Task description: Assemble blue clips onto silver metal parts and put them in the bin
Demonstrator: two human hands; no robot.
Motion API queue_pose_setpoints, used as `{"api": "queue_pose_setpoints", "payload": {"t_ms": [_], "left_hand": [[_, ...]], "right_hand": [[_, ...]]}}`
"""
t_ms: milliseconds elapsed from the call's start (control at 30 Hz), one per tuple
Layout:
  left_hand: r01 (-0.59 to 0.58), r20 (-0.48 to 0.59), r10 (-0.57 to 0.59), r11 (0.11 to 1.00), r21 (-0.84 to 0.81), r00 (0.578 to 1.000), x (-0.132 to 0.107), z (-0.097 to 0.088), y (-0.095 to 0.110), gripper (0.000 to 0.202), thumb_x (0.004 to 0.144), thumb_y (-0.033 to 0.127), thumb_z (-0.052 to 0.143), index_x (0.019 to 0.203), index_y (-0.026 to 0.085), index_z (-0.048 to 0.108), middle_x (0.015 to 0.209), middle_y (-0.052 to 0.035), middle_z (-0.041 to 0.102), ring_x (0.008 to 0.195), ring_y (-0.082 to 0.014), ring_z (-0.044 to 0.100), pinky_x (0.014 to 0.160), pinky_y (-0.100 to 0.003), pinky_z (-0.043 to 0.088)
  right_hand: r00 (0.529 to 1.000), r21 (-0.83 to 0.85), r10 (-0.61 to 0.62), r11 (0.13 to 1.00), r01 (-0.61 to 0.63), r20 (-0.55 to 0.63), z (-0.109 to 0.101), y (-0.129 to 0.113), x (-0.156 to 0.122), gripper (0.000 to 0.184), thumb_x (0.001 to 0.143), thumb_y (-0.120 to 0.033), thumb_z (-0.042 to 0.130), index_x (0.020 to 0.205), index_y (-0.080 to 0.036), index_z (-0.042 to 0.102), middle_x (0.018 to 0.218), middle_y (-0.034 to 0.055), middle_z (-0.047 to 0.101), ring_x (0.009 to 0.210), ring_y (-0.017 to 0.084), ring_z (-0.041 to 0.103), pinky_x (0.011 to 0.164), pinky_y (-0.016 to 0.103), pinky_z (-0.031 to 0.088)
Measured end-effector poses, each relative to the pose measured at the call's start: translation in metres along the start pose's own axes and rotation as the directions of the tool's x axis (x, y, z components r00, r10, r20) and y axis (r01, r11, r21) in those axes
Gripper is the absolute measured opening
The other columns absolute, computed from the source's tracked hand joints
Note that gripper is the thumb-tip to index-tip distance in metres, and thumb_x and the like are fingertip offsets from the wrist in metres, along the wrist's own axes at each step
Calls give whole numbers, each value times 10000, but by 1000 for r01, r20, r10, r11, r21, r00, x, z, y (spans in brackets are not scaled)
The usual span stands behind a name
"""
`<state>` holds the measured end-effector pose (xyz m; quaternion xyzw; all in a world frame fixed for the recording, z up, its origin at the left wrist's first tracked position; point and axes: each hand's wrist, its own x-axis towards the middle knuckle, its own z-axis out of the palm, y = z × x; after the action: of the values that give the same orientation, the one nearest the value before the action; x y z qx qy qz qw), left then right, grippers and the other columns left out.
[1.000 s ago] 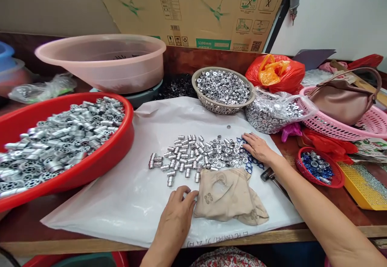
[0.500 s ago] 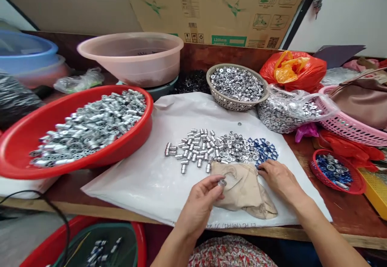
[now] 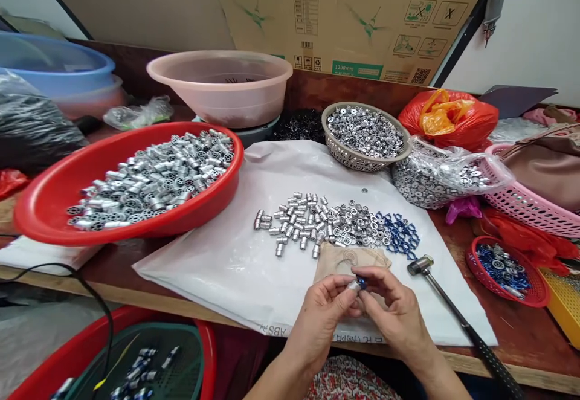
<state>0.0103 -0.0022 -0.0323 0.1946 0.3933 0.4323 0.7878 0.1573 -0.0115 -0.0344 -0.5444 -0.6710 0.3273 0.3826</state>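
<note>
Now, from the head view, the left hand [image 3: 321, 321] and right hand [image 3: 394, 315] pinch a silver metal cylinder [image 3: 352, 287] with a blue part [image 3: 361, 281] at its end between clenched fingers [image 3: 374, 276], above a beige cloth [image 3: 348, 261] on a white plastic sheet [image 3: 203, 261].

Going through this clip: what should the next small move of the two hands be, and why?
Probably press the blue piece in the right hand firmly onto the end of the silver cylinder in the left hand. The fingertips already pinch the two together, and the silver-and-blue pieces in the green basket below look joined that way.
</note>
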Motion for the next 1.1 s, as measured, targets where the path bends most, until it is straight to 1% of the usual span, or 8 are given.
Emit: {"api": "queue_pose_setpoints", "payload": {"t_ms": [100, 300, 500, 633, 767, 900, 1000, 1100], "left_hand": [[-12, 24, 10, 995, 99, 1000, -2, -2, 0, 318, 656, 338, 759, 878, 118, 695, 748, -35, 667, 621, -95, 570, 643, -220, 472], [-42, 45, 32, 972, 231, 998, -6, -4, 4, 310, 659, 375, 744, 835, 130, 672, 639, -2, 646, 569, -94, 568, 618, -220, 465], [110, 179, -152, 968, 227, 972, -4, -6, 4, 350, 619, 438, 749, 676, 112, 634, 521, 10, 584, 431, -80, 525, 468, -194, 439], [146, 202, -183, 972, 186, 962, -2, -11, 0, 375, 699, 465, 679, 601, 115, 587, 503, 15, 537, 397, -67, 498, 408, -175, 426], [192, 147, -194, 981, 27, 970, 0, -13, 2, 289, 674, 374, 739, 722, 110, 633, 578, -11, 596, 453, -67, 530, 463, -179, 472], [184, 33, -181, 959, -215, 983, 2, -11, 6, 341, 608, 261, 806, 876, 105, 664, 650, -31, 636, 535, -78, 574, 547, -189, 507], [162, 11, -165, 945, -283, 986, 3, -10, 10, 364, 631, 241, 795, 936, 89, 668, 646, -30, 630, 546, -80, 580, 560, -189, 514], [126, 4, -131, 944, -305, 991, 6, -12, 15, 300, 650, 214, 782, 905, 101, 672, 664, -29, 639, 543, -71, 582, 564, -178, 516]], "right_hand": [[999, -31, -36, 999, 37, 28, 1, 0, -5, 299, 835, -191, 555, 1121, -235, 629, 1109, 60, 682, 1044, 197, 630, 898, 325, 526], [981, -36, -195, 980, 194, -15, -12, -1, -9, 348, 815, -129, 587, 1118, -289, 647, 1088, 34, 695, 991, 184, 659, 870, 308, 544], [920, 28, -373, 928, 372, 118, -18, -2, -7, 440, 811, -101, 583, 1177, -344, 592, 1030, 8, 717, 902, 166, 679, 766, 302, 557], [903, -53, -410, 906, 419, 128, -19, -1, -4, 467, 820, -88, 558, 1223, -325, 555, 1048, 30, 711, 867, 168, 682, 721, 303, 540], [914, -163, -311, 919, 360, 262, -27, 10, 27, 282, 835, -199, 571, 1091, -284, 652, 974, 26, 730, 874, 178, 678, 746, 308, 539], [974, -470, -138, 857, 209, 182, -29, 32, 81, 190, 817, -169, 558, 899, -231, 719, 891, 46, 720, 844, 189, 656, 777, 336, 523], [964, -515, -112, 827, 224, 239, -18, 40, 110, 157, 758, -156, 613, 821, -239, 730, 814, 38, 693, 803, 199, 644, 729, 326, 518], [954, -523, -105, 817, 244, 281, -8, 39, 117, 144, 757, -159, 605, 811, -227, 720, 810, 45, 675, 801, 204, 637, 684, 307, 515]]}}
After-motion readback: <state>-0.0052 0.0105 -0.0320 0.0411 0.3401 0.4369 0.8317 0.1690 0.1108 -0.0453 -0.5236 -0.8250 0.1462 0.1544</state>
